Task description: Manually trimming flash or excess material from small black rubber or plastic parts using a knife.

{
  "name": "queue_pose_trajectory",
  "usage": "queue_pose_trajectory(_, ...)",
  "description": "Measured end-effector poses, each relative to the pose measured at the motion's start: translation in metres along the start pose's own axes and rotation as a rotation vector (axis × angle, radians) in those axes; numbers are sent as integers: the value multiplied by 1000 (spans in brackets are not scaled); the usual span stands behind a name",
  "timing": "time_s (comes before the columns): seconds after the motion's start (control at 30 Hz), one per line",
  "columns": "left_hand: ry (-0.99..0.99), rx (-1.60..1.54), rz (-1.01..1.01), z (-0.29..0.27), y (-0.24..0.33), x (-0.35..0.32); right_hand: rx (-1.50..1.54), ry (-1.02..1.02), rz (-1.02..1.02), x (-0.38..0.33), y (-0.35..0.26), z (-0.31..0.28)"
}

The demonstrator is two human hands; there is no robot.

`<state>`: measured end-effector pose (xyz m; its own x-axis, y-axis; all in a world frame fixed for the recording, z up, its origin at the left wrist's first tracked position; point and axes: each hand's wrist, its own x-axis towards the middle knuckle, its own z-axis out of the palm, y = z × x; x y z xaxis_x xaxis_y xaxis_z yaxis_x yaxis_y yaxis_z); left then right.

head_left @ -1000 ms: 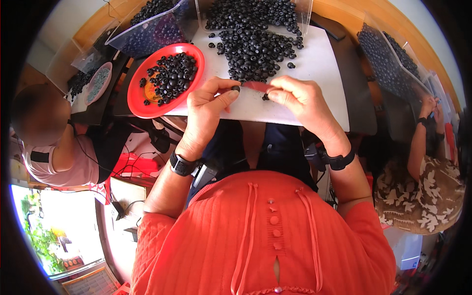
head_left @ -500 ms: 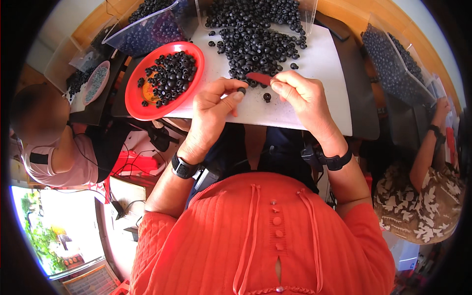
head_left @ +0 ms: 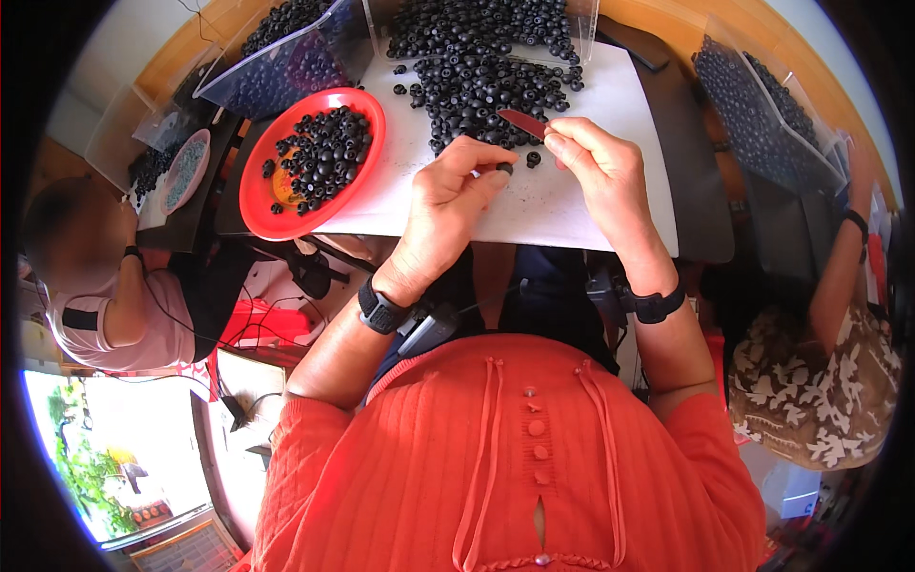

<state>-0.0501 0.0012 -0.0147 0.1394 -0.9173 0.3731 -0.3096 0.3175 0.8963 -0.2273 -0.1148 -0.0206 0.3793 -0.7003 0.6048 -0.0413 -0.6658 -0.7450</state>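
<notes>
The left hand [head_left: 448, 205] pinches one small black round part [head_left: 504, 169] between thumb and fingertips, holding it just clear of the white sheet [head_left: 572, 205] so that its face turns toward the other hand. The right hand [head_left: 600, 176] sits close at 3 o'clock of the left, the two nearly touching, and is closed on a slim red tool [head_left: 522, 122] whose tip points up and away toward 11 o'clock; gripped like that, the tool can be brought down to the pinched part with a short wrist turn. A second loose black part [head_left: 533, 158] lies on the sheet just between the hands.

The heap of black parts [head_left: 477, 67] spreads at 12 o'clock of the hands, within easy reach. A red plate [head_left: 257, 205] at 9 to 10 o'clock carries a smaller batch of similar pieces, kept apart from the heap. Clear plastic bins [head_left: 276, 71] of more parts stand at 11 o'clock and at 2 o'clock. Both wrists wear black bands. Other people sit at the far left and far right edges.
</notes>
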Motion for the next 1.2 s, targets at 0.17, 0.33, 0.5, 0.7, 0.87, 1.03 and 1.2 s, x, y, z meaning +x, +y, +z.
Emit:
queue_pose_trajectory(0.17, 81, -339, -194, -12, -11, -7, -127, -49, 21, -6, -8, -9)
queue_pose_trajectory(0.33, 87, -621, -151, -13, -14, -7, -323, -130, 161, -10, -27, -7)
queue_pose_trajectory(0.5, 58, -673, -160, -16, -17, -7, -228, -16, -78, -14, -17, 6)
queue_pose_trajectory(0.7, 45, -713, -160, -15, -17, -6, -295, -86, -98, -13, -17, 6)
queue_pose_trajectory(0.87, 37, -637, -147, -14, -19, -7, -298, -80, -112, -12, -16, 8)
queue_pose_trajectory(1.03, 48, -574, -164, -13, -14, -6, -329, -98, -125, -13, -15, 6)
queue_pose_trajectory(1.2, 34, -593, -165, -12, -14, -6, -298, -81, -145, -14, -12, 7)
